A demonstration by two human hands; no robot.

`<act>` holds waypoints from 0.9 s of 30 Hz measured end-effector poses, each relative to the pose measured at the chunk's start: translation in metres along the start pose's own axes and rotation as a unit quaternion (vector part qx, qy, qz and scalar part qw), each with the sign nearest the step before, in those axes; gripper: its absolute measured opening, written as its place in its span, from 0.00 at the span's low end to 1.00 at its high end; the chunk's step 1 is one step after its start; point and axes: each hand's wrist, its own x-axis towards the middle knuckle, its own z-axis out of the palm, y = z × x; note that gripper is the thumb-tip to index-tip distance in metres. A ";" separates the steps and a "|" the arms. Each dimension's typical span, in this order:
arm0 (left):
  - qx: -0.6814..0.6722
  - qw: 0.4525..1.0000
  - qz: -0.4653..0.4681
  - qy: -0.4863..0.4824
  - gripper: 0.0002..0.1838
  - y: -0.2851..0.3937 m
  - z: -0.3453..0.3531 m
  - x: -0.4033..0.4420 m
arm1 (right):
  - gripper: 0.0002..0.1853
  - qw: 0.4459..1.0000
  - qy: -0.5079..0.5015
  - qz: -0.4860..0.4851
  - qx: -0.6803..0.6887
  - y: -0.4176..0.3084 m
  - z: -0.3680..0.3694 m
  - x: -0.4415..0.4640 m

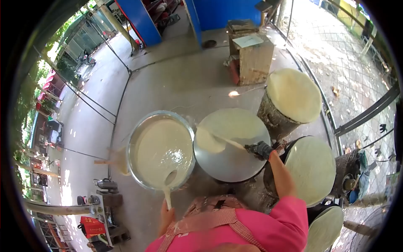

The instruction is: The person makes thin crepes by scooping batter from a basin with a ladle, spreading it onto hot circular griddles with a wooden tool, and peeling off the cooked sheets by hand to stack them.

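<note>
My left hand is closed around the pale handle of a ladle, whose bowl rests at the near rim of a wide metal basin. Pale, runny batter nearly fills that basin. To its right is a round griddle with a thin layer of batter across its far half and a thicker patch at the left. Over this griddle, my right hand, in a dark glove, grips a thin wooden spreader. The spreader's far end lies at the thicker batter.
Thin pale sheets cover a round drum-like stand and two more round tops on my right. A wooden cabinet stands ahead. Left of the basin, a wooden handle sticks out. Small equipment sits at lower left.
</note>
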 end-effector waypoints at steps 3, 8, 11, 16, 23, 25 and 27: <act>-0.002 1.000 -0.012 0.017 0.33 -0.002 -0.001 -0.006 | 0.08 0.999 -0.049 0.009 -0.002 0.036 -0.006 -0.019; -0.043 0.998 -0.040 0.036 0.35 0.003 -0.002 -0.018 | 0.09 1.000 -0.013 0.012 0.022 0.015 -0.016 -0.009; -0.036 0.996 -0.048 0.060 0.35 0.001 -0.003 -0.027 | 0.10 1.000 0.005 0.006 0.001 -0.016 0.003 0.033; -0.020 0.997 -0.028 0.072 0.33 -0.033 -0.012 -0.022 | 0.10 0.983 -0.143 -0.003 -0.112 0.019 -0.006 0.008; -0.082 0.990 -0.093 0.068 0.35 -0.011 -0.012 -0.047 | 0.11 0.993 -0.034 0.014 -0.111 -0.002 -0.011 0.016; -0.069 0.992 -0.083 0.062 0.35 -0.025 -0.015 -0.049 | 0.10 0.991 -0.045 -0.029 -0.126 -0.026 0.011 0.030; -0.029 0.996 -0.059 0.052 0.36 -0.042 -0.035 -0.046 | 0.09 0.984 -0.097 -0.020 -0.151 -0.015 -0.002 0.025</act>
